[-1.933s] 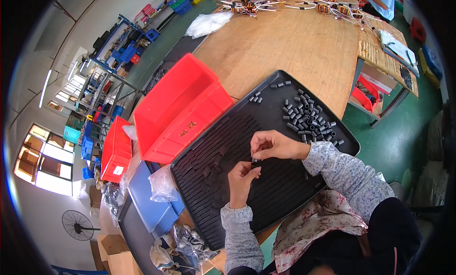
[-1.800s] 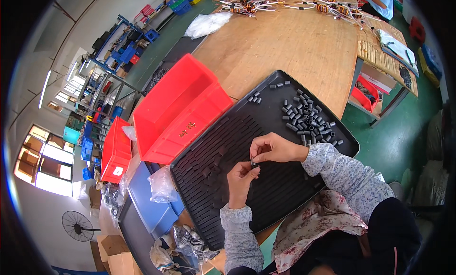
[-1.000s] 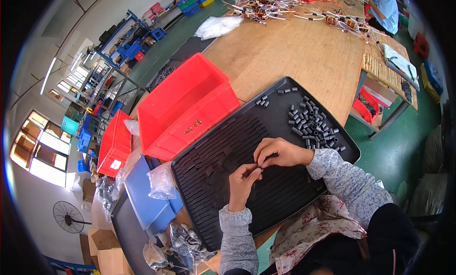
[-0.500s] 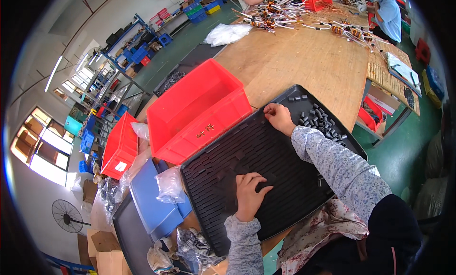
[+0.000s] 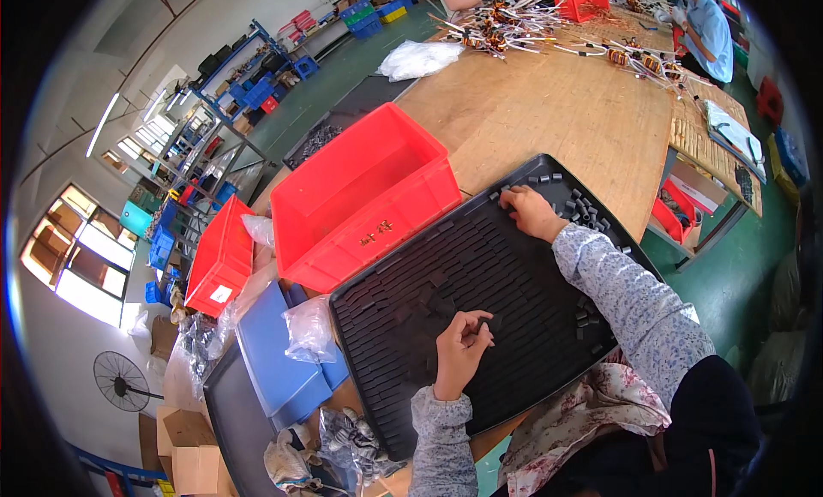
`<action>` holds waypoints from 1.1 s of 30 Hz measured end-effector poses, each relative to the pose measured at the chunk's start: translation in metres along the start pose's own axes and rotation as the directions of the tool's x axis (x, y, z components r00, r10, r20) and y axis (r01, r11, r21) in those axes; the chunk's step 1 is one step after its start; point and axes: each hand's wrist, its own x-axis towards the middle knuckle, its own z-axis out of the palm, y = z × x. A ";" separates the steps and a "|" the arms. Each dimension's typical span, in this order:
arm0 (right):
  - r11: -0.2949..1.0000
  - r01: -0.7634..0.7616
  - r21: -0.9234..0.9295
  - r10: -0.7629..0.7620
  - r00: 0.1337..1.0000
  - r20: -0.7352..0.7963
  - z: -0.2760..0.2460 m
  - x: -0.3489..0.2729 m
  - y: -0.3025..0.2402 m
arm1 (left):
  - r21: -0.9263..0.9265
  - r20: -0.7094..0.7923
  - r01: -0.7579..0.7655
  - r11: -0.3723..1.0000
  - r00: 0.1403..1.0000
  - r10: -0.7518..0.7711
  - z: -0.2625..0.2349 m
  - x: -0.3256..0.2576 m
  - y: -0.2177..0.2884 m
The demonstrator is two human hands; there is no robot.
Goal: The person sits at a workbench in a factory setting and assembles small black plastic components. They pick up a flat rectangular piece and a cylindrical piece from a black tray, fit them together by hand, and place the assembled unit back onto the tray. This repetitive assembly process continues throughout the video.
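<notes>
A large black tray lies tilted across my view, lined with rows of small flat black pieces. Over its middle, my left hand pinches a small black piece between thumb and fingers. A few loose dark pieces lie on the rows beside that hand. My right hand is at the far end, its fingers curled down among short black tubes; its fingertips touch or nearly touch a tube there, and what they grip is hidden. More tubes lie under my right forearm.
An empty red bin stands against the tray's far left side, with another red bin beyond. Blue plastic sheets and a clear bag lie left. Wired coils cover the far wooden table; two people work there.
My left hand has gone from spread fingers to a pinch on a small black piece. My right hand has shifted slightly right, and tubes are more spread out near it and under my forearm.
</notes>
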 end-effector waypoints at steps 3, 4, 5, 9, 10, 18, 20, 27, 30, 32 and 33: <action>0.999 0.039 0.011 -0.039 0.998 0.052 -0.011 -0.022 -0.013 | -0.106 0.045 0.027 0.994 0.999 -0.023 0.000 0.001 -0.008; 0.996 0.056 0.073 -0.057 0.998 0.015 -0.017 -0.030 -0.020 | -0.131 0.060 0.048 0.990 0.997 -0.040 0.000 0.002 -0.010; 0.988 0.072 0.136 -0.070 0.997 -0.019 -0.022 -0.039 -0.027 | -0.158 0.038 0.088 0.984 0.996 -0.083 0.001 0.001 -0.009; 0.582 -0.119 0.804 -0.005 0.989 0.150 -0.021 -0.073 -0.053 | -0.177 0.009 0.171 0.969 0.985 -0.172 0.006 0.006 -0.004; 0.364 -0.202 0.909 -0.052 0.970 0.237 -0.020 -0.079 -0.062 | -0.138 0.011 0.188 0.972 0.982 -0.188 0.004 0.005 -0.005; 0.326 -0.319 0.890 -0.307 0.855 0.419 -0.026 -0.098 -0.091 | -0.055 0.054 0.254 0.966 0.966 -0.251 0.001 0.005 -0.011; 0.394 -0.176 0.902 -0.342 0.883 0.321 -0.027 -0.098 -0.091 | -0.096 0.042 0.252 0.963 0.968 -0.249 0.002 0.006 -0.006; 0.475 0.121 0.872 -0.333 0.942 0.051 -0.028 -0.087 -0.091 | -0.130 -0.067 0.202 0.971 0.975 -0.212 -0.001 0.007 0.005; 0.376 -0.058 0.925 0.019 0.998 0.055 -0.008 -0.060 -0.073 | 0.316 -0.206 -0.113 0.942 0.961 0.185 -0.020 0.016 -0.003; 0.533 -0.141 0.834 0.280 0.960 -0.017 0.003 -0.034 -0.050 | 0.717 -0.111 -0.156 0.680 0.937 0.332 -0.024 0.018 0.001; 0.623 -0.165 0.765 0.332 0.941 -0.068 0.006 -0.019 -0.048 | 0.794 -0.092 -0.148 0.590 0.929 0.358 -0.027 0.018 -0.003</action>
